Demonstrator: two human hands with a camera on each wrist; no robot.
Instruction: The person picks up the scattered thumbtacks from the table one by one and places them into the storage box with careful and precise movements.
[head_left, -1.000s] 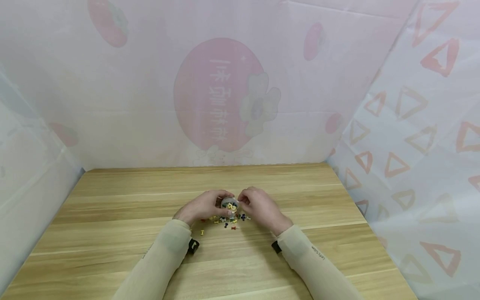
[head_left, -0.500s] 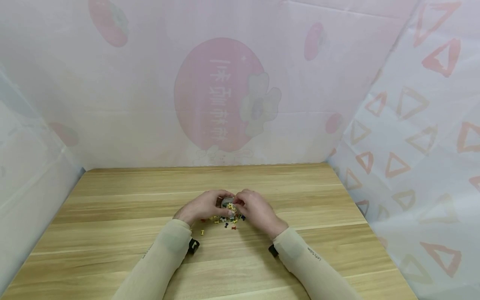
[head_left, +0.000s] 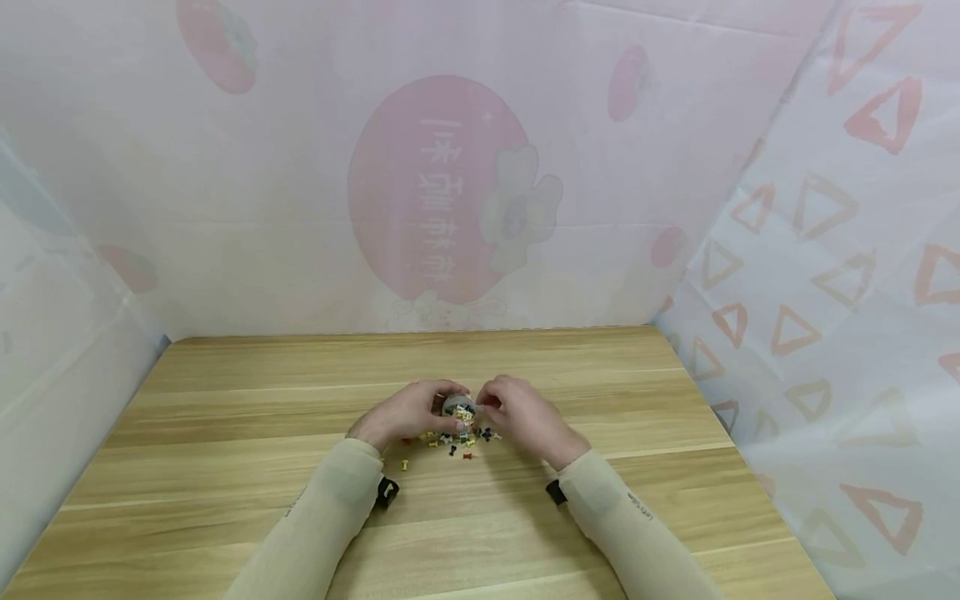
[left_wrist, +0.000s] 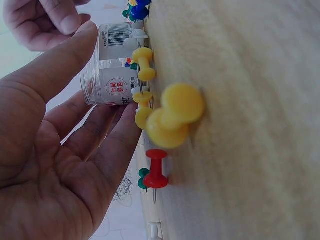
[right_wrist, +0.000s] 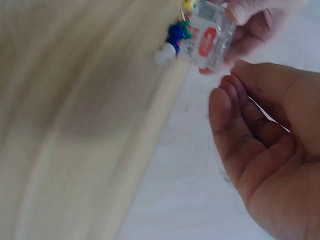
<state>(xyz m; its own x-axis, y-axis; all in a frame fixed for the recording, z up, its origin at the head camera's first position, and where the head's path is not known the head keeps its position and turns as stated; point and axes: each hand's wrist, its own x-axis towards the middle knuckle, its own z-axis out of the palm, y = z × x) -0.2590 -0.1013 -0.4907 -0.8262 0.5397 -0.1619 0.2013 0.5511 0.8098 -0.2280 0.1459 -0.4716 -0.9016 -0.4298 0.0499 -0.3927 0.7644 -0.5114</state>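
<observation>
My left hand (head_left: pixel 408 414) grips a small clear plastic jar (left_wrist: pixel 112 75) with a printed label, fingers on one side and thumb on the other. In the head view, several push pins (head_left: pixel 463 413) in yellow, white and dark colours show at the jar's mouth. Just right of the jar is my right hand (head_left: pixel 525 417), its thumb and fingertips brought close together. No push pin shows at those fingertips in the right wrist view, and I cannot tell whether they pinch one.
Loose push pins lie around the jar on the wooden table (head_left: pixel 247 467). A yellow push pin (head_left: pixel 405 465) lies nearest my left wrist, and a red push pin (head_left: pixel 468 456) lies in front of the jar. Printed cloth walls (head_left: pixel 300 250) stand behind and beside the table.
My right hand moved left over the jar's mouth half a second ago and is now back to the right of it. The left hand and jar have stayed in place.
</observation>
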